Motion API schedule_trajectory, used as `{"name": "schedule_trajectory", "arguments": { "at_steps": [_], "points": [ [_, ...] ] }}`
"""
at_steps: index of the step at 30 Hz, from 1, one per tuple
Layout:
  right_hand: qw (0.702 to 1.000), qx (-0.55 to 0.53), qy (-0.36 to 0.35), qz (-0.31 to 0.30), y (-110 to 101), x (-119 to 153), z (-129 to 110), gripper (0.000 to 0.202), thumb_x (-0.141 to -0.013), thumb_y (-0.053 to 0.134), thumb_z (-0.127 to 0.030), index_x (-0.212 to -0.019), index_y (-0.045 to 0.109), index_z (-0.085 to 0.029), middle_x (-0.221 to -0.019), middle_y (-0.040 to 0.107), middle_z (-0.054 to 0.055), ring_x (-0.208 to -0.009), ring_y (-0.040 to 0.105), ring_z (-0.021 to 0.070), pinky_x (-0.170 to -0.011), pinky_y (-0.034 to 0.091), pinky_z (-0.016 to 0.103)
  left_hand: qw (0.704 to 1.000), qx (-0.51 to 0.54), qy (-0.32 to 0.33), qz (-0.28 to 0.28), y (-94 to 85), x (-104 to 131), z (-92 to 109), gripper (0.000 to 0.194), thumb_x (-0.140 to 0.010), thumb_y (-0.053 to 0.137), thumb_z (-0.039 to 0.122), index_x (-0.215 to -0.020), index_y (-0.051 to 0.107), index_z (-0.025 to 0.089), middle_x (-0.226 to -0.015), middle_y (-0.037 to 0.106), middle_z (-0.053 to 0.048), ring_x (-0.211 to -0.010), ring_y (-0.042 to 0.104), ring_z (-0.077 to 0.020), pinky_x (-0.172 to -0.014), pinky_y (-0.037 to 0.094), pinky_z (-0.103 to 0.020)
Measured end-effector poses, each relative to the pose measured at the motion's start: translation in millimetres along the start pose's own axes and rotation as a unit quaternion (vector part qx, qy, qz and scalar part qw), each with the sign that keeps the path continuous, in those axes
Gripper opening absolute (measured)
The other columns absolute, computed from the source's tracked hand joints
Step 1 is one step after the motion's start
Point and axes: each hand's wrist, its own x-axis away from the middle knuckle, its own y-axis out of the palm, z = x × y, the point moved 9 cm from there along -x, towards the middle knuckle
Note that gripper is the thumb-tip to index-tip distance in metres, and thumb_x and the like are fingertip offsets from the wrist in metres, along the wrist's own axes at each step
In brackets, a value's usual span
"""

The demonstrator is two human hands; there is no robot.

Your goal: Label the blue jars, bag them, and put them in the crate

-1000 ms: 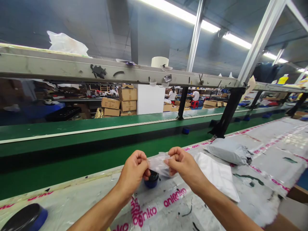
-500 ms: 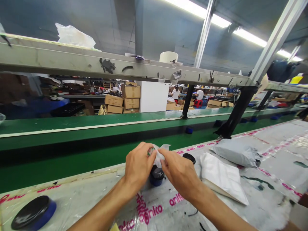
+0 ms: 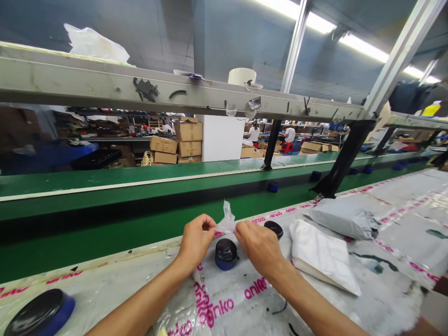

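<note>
A thin, translucent plastic bag [image 3: 227, 221] is stretched between my two hands, one part of it sticking up. My left hand [image 3: 196, 237] pinches its left side, and my right hand [image 3: 258, 241] grips the right side with fingers curled. Just below and between the hands, a round black-topped, blue-sided piece [image 3: 226, 254] sits on the plastic-covered table. Another black round piece [image 3: 273, 228] lies just beyond my right hand, partly hidden by it. A larger black and blue oval piece [image 3: 41, 311] rests at the lower left.
To the right lie a stack of white bags [image 3: 322, 254] and a grey plastic packet [image 3: 341, 218]. Beyond the table edge runs a green conveyor belt [image 3: 140, 224] carrying several dark blue pieces. A metal shelf beam [image 3: 206, 95] crosses above, with a black-wrapped post [image 3: 345, 158] at right.
My hands have drawn apart slightly, and the bag now spans the gap between them. The round piece below shows more fully. The whole view has shifted a little.
</note>
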Motion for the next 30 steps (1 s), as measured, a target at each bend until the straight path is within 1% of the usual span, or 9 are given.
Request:
{"name": "schedule_trajectory", "arguments": {
  "at_steps": [5,8,12,15,18,20,23,27,30],
  "points": [
    [0.997,-0.011,-0.059,-0.044,2,15,-13,0.018,-0.086,0.06,-0.004,-0.079,0.056,-0.02,-0.079,0.061,0.003,-0.071,0.056,0.0208,-0.06,0.032,0.032,0.995,-0.075,0.022,-0.056,6.0,20,-5,0.014,-0.069,0.053,0.011,-0.071,0.063,0.021,-0.071,0.067,0.003,-0.068,0.058,-0.0165,-0.064,0.037,-0.026],
    [0.994,-0.022,-0.076,-0.071,2,24,-18,0.02,-0.081,0.062,-0.001,-0.082,0.057,-0.02,-0.084,0.061,0.004,-0.075,0.055,0.0223,-0.061,0.035,0.033,0.99,-0.108,0.034,-0.079,5.9,27,-5,0.015,-0.07,0.052,0.01,-0.072,0.063,0.021,-0.07,0.066,0.003,-0.066,0.057,-0.0163,-0.063,0.034,-0.026],
    [0.995,-0.052,-0.065,-0.061,-3,32,-19,0.016,-0.085,0.06,-0.004,-0.083,0.059,-0.02,-0.082,0.062,0.004,-0.074,0.056,0.0213,-0.061,0.037,0.032,0.983,-0.146,0.05,-0.1,2.2,35,-3,0.015,-0.074,0.053,0.012,-0.078,0.064,0.022,-0.072,0.067,0.003,-0.066,0.057,-0.0169,-0.064,0.036,-0.027],
    [0.992,-0.098,-0.067,-0.038,-7,38,-20,0.013,-0.09,0.054,-0.007,-0.09,0.061,-0.019,-0.088,0.064,0.005,-0.078,0.058,0.0201,-0.064,0.04,0.031,0.97,-0.189,0.098,-0.122,0.9,42,4,0.016,-0.078,0.053,0.012,-0.084,0.063,0.023,-0.078,0.068,0.003,-0.07,0.059,-0.0168,-0.068,0.039,-0.028],
    [0.989,-0.119,-0.083,-0.033,-6,47,-22,0.014,-0.094,0.051,-0.009,-0.094,0.061,-0.018,-0.096,0.066,0.006,-0.082,0.059,0.0201,-0.068,0.042,0.032,0.94,-0.227,0.192,-0.168,6.8,53,16,0.018,-0.081,0.052,0.008,-0.087,0.06,0.023,-0.089,0.069,0.001,-0.08,0.062,-0.0172,-0.073,0.042,-0.028],
    [0.988,-0.11,-0.101,-0.047,-1,54,-24,0.015,-0.094,0.05,-0.009,-0.095,0.061,-0.018,-0.101,0.066,0.006,-0.083,0.058,0.0203,-0.068,0.041,0.032,0.901,-0.285,0.263,-0.194,14.1,63,22,0.019,-0.082,0.051,0.005,-0.087,0.06,0.021,-0.097,0.068,-0.002,-0.087,0.062,-0.0193,-0.075,0.045,-0.03],
    [0.985,-0.085,-0.128,-0.074,8,62,-29,0.015,-0.092,0.053,-0.007,-0.097,0.061,-0.019,-0.108,0.066,0.007,-0.083,0.057,0.0212,-0.067,0.041,0.034,0.848,-0.38,0.324,-0.181,20.8,72,25,0.019,-0.084,0.051,0.003,-0.087,0.059,0.019,-0.105,0.066,-0.005,-0.092,0.062,-0.0231,-0.074,0.047,-0.033],
    [0.98,-0.073,-0.155,-0.103,13,65,-33,0.014,-0.089,0.059,-0.007,-0.097,0.06,-0.019,-0.112,0.064,0.007,-0.082,0.056,0.0215,-0.067,0.042,0.035,0.816,-0.432,0.343,-0.17,27.4,76,22,0.019,-0.087,0.05,0.002,-0.088,0.059,0.019,-0.102,0.064,-0.005,-0.089,0.061,-0.0237,-0.071,0.047,-0.035],
    [0.976,-0.073,-0.154,-0.136,18,63,-34,0.012,-0.087,0.065,-0.01,-0.092,0.059,-0.02,-0.103,0.064,0.005,-0.083,0.055,0.0222,-0.067,0.043,0.035,0.822,-0.438,0.305,-0.199,30.7,71,15,0.018,-0.087,0.051,0.003,-0.086,0.058,0.019,-0.099,0.064,-0.004,-0.087,0.061,-0.0233,-0.07,0.047,-0.035]
  ]
}}
